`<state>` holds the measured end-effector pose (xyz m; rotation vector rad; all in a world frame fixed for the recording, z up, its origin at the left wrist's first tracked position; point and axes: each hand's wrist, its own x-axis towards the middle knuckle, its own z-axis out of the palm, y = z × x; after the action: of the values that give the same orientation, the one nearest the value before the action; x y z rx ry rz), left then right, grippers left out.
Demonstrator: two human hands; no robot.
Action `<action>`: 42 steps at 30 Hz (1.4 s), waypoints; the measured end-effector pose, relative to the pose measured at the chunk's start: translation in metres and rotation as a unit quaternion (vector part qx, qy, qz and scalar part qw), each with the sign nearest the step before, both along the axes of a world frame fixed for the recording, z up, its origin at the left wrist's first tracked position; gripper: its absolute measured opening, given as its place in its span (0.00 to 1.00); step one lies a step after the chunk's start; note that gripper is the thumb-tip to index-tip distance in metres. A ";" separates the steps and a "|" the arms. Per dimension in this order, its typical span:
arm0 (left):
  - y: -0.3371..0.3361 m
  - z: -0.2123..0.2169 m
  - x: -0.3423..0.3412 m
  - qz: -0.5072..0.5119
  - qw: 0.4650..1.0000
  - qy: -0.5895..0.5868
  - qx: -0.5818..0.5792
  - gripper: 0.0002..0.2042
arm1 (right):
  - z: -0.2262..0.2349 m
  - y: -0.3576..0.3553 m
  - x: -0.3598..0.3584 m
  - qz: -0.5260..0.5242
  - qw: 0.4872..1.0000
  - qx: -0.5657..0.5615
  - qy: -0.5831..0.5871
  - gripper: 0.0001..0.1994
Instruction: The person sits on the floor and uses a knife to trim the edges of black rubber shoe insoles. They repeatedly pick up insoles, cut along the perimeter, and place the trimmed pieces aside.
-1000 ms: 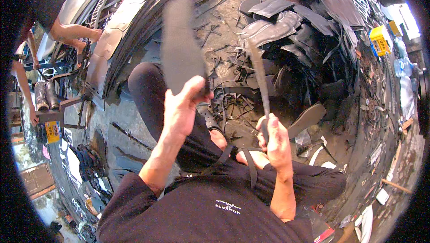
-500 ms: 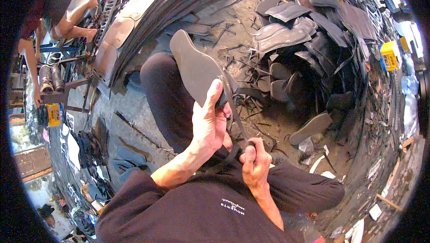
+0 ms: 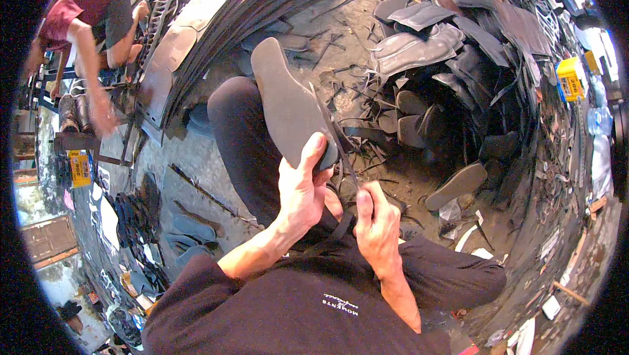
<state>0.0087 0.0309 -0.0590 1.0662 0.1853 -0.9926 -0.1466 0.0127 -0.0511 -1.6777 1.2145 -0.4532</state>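
Observation:
A grey shoe sole [image 3: 286, 96] stands tilted above my raised left knee, toe end up. My left hand [image 3: 303, 188] is closed round its lower end, with the thumb pressed on the flat face. Along the sole's right edge runs a thin, dark, blade-like strip [image 3: 347, 166], its lower end in my right hand [image 3: 379, 221]. That hand is closed, thumb upward, just below and right of the sole. Whether the strip is a knife blade or a trimming, I cannot tell. My fingers hide its lower end.
Dark soles and sheet offcuts form a heap [image 3: 419, 47] at the far right. Stacked curved sheets [image 3: 242, 21] lie far left. Thin scraps litter the floor. A loose sole [image 3: 457, 186] lies near my right knee. Another person [image 3: 88, 21] bends over a bench at the upper left.
The sole has turned slightly more upright. My right hand has moved a little up and closer to it. At the upper left, the other person has come further into view, an arm swinging right.

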 end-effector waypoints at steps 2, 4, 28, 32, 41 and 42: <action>0.017 -0.010 0.006 -0.032 0.999 -0.007 -0.009 0.18 | 0.015 -0.021 0.019 0.023 0.999 0.030 -0.018 0.23; 0.025 -0.010 0.008 -0.051 0.999 -0.008 -0.012 0.19 | 0.004 -0.033 0.039 0.010 0.999 0.002 -0.032 0.25; -0.016 -0.059 -0.024 -0.404 0.912 0.057 0.039 0.14 | -0.084 -0.116 -0.075 -0.424 0.860 0.162 -0.235 0.17; -0.071 -0.068 0.003 -0.236 0.964 -0.008 -0.122 0.05 | -0.163 -0.125 -0.138 -0.577 0.801 -0.162 0.004 0.22; -0.096 -0.101 0.015 -0.202 0.971 0.108 -0.063 0.21 | -0.308 -0.096 -0.205 -0.706 0.669 -0.020 0.232 0.46; -0.089 -0.103 0.011 -0.239 0.962 0.110 -0.072 0.20 | -0.298 -0.096 -0.193 -0.688 0.691 0.027 0.220 0.46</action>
<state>0.0199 -0.0581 -0.1622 0.8816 0.0325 -1.5396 -0.3396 -0.0830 -0.3487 -0.4719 2.7296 -0.8766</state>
